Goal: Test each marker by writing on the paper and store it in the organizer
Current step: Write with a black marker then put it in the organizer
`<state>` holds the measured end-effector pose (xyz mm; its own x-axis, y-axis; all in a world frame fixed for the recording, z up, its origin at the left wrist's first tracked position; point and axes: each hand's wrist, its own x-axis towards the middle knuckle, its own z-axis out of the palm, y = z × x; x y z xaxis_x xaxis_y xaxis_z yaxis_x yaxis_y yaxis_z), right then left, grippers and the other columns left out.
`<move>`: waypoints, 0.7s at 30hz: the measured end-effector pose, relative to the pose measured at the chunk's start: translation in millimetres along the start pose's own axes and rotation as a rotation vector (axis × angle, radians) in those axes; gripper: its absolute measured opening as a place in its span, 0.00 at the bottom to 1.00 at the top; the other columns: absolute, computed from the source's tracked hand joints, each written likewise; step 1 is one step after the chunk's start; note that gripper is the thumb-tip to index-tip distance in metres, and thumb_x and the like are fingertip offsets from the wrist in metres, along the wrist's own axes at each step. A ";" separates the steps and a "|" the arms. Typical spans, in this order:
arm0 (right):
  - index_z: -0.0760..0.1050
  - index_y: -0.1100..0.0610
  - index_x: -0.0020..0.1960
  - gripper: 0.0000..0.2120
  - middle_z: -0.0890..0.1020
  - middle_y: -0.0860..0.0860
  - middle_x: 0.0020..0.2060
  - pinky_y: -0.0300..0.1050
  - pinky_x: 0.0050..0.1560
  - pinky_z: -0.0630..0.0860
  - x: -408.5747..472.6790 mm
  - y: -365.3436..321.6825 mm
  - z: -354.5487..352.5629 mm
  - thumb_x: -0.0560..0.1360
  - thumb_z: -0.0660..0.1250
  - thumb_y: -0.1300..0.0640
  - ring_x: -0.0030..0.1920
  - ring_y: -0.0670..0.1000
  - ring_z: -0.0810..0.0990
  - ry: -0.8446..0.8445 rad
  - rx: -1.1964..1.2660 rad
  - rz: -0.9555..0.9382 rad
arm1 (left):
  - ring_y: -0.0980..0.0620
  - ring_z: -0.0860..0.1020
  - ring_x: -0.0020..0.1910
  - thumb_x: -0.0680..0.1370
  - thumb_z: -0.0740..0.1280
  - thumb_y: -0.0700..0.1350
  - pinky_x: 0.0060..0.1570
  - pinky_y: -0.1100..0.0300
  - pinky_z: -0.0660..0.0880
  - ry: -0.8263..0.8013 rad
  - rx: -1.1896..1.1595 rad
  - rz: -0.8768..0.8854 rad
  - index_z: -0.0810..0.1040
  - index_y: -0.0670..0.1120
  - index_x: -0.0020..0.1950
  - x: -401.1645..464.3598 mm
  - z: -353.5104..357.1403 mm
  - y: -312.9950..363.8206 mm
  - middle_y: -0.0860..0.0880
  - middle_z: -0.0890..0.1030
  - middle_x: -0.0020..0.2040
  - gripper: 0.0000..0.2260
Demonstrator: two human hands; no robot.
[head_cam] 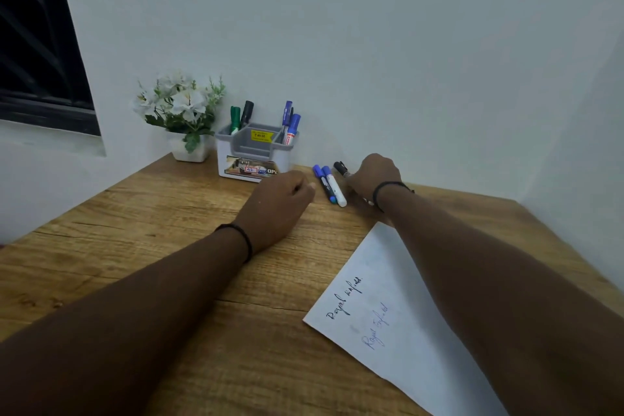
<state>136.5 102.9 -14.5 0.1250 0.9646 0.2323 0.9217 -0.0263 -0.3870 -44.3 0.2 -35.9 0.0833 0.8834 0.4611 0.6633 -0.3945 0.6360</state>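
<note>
Flower pot: one white pot (190, 149) of white flowers, far left of both hands, against the wall.
Organizer: one white-and-grey organizer (254, 154) just beyond the left fingers; its left compartment holds two markers, green (235, 119) and black (247, 113); its right compartment holds about three blue-capped pens (291, 123).
Left hand: one left hand (277, 205), knuckles up, fingers curled under loosely with nothing in them, resting on the table.
Loose markers: two blue-capped markers (329, 185) lie side by side between the two hands, just right of the left fingertips.
Black marker: one black marker (341, 168) lies at the right fingers, its near end hidden under them.
Right hand: one right hand (374, 177), fingers bent down onto the black marker; whether they grip it I cannot tell.
Paper: one white sheet (398, 324) with two handwritten lines, black and blue, behind the right fingers under the forearm.
Surface: one wooden table (162, 213).
Room: pale wall (371, 44); one dark window (37, 44) at far left.
</note>
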 end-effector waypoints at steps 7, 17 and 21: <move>0.72 0.57 0.49 0.06 0.80 0.55 0.43 0.48 0.40 0.75 -57.6 10.0 -53.9 0.74 0.66 0.58 0.41 0.55 0.78 -0.098 0.078 -0.305 | 0.51 0.75 0.36 0.79 0.60 0.53 0.35 0.54 0.72 0.081 -0.018 0.075 0.69 0.53 0.61 -10.1 -3.8 9.2 0.47 0.76 0.36 0.11; 0.76 0.49 0.49 0.09 0.81 0.46 0.42 0.52 0.46 0.75 -156.6 39.6 -63.1 0.79 0.61 0.47 0.43 0.50 0.78 -0.091 0.032 -0.636 | 0.56 0.74 0.25 0.82 0.53 0.55 0.33 0.64 0.69 -0.056 0.000 0.193 0.77 0.46 0.27 -34.2 3.7 50.2 0.50 0.76 0.23 0.28; 0.75 0.54 0.52 0.08 0.80 0.50 0.48 0.55 0.48 0.75 -164.7 38.4 -56.7 0.81 0.59 0.51 0.47 0.54 0.78 -0.049 -0.061 -0.643 | 0.59 0.74 0.26 0.82 0.53 0.56 0.34 0.72 0.65 -0.041 0.020 0.183 0.78 0.45 0.25 -38.8 11.8 53.9 0.52 0.75 0.21 0.29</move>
<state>172.1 -71.8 -17.0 -0.4747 0.8035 0.3592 0.8262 0.5475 -0.1328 -2.9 -52.3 -26.8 0.2342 0.8071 0.5419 0.6486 -0.5450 0.5314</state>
